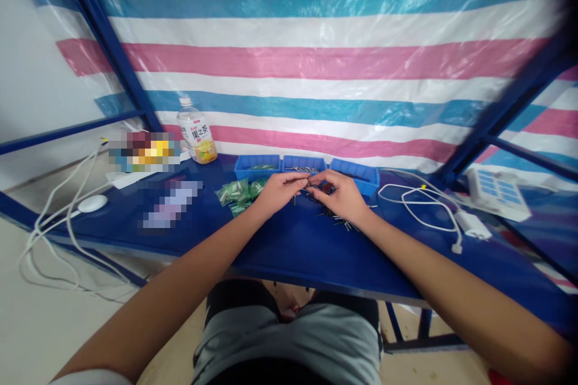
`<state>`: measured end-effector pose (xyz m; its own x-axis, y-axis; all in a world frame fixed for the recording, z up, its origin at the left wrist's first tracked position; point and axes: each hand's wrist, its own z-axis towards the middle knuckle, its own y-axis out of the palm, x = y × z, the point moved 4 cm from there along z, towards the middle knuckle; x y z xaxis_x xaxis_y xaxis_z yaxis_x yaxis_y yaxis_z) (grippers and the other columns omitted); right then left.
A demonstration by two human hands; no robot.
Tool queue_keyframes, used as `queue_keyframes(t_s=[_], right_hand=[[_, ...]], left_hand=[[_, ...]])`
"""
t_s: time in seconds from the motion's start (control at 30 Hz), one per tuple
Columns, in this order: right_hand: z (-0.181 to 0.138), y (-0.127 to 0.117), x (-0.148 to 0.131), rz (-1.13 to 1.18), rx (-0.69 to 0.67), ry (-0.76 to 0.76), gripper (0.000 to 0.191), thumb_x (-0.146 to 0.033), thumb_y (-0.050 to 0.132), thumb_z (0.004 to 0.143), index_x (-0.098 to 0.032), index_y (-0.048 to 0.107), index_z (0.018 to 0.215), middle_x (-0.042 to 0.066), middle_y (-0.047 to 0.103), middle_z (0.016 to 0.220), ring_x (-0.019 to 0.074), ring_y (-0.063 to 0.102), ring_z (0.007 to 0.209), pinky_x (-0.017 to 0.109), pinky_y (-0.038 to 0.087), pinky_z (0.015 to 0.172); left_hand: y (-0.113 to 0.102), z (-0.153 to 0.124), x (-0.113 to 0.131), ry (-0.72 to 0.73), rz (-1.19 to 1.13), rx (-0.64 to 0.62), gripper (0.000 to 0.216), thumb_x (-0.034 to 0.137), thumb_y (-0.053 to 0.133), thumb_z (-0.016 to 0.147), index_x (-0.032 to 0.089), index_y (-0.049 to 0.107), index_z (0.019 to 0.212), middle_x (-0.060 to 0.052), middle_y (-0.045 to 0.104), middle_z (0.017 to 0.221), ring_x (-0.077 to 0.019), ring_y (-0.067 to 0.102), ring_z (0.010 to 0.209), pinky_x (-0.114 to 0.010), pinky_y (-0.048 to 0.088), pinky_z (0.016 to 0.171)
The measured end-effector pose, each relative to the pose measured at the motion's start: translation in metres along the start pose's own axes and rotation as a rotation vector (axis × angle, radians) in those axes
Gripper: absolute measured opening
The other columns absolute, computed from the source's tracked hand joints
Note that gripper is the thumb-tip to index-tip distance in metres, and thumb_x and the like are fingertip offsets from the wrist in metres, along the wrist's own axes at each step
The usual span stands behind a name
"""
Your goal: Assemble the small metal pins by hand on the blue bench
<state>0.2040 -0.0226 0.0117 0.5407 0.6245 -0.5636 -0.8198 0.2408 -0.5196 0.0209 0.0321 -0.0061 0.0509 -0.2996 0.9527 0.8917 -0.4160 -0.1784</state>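
Over at the left of the frame, a drink bottle (pixel 203 143) stands on the blue desk (pixel 289 252). Green packets (pixel 235 192) lie left of centre, just beside the left hand (pixel 283 191). Its fingertips meet those of the right hand (pixel 341 194) mid-frame, before three blue trays (pixel 259 174); I can't tell what either grip has pinched. Slim dark rods (pixel 345 224) lie scattered under and beside the right hand. Further right, a white cable (pixel 436 203) loops near a power strip (pixel 472 224).

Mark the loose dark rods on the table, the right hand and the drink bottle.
Loose dark rods (pixel 345 224): head view, near edge of the pile.
Right hand (pixel 345 195): head view, back of the hand.
Drink bottle (pixel 198 133): head view, front label.
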Motion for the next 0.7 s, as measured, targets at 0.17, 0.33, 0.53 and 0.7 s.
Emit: queue_keyframes(t_s=[0.17, 0.33, 0.53, 0.7], right_hand=[[0.0, 0.002, 0.007, 0.069, -0.013, 0.097, 0.021, -0.041, 0.07, 0.096, -0.025, 0.079, 0.105, 0.006, 0.08, 0.103, 0.0233, 0.074, 0.091, 0.036, 0.058, 0.078], [-0.001, 0.0, 0.019, 0.136, 0.046, 0.219, 0.028, -0.047, 0.071, 0.093, -0.022, 0.078, 0.104, 0.007, 0.079, 0.096, 0.0224, 0.073, 0.085, 0.036, 0.059, 0.074], [-0.001, 0.004, 0.017, 0.254, 0.006, 0.253, 0.038, -0.049, 0.078, 0.088, -0.022, 0.077, 0.114, 0.007, 0.079, 0.097, 0.0222, 0.073, 0.087, 0.034, 0.058, 0.072], [-0.001, 0.002, 0.013, 0.229, 0.013, 0.236, 0.028, -0.048, 0.076, 0.09, -0.021, 0.08, 0.1, 0.006, 0.079, 0.093, 0.0204, 0.072, 0.081, 0.033, 0.056, 0.071]], left_hand=[[-0.002, 0.0, 0.004, 0.066, -0.075, 0.048, 0.035, 0.038, 0.081, 0.086, 0.016, 0.079, 0.114, -0.012, 0.079, 0.117, -0.0243, 0.075, 0.103, -0.042, 0.057, 0.1], [-0.002, 0.002, -0.001, 0.069, -0.151, 0.064, 0.036, 0.032, 0.084, 0.082, 0.014, 0.071, 0.11, -0.016, 0.078, 0.113, -0.0243, 0.076, 0.097, -0.042, 0.061, 0.089], [-0.002, 0.003, -0.002, 0.092, -0.005, 0.02, 0.031, 0.028, 0.086, 0.079, 0.016, 0.069, 0.101, -0.011, 0.079, 0.102, -0.0229, 0.076, 0.098, -0.041, 0.059, 0.095], [-0.002, 0.001, 0.0, 0.079, 0.022, 0.014, 0.032, 0.03, 0.086, 0.08, 0.016, 0.071, 0.104, -0.012, 0.08, 0.104, -0.0237, 0.077, 0.099, -0.043, 0.059, 0.097]])
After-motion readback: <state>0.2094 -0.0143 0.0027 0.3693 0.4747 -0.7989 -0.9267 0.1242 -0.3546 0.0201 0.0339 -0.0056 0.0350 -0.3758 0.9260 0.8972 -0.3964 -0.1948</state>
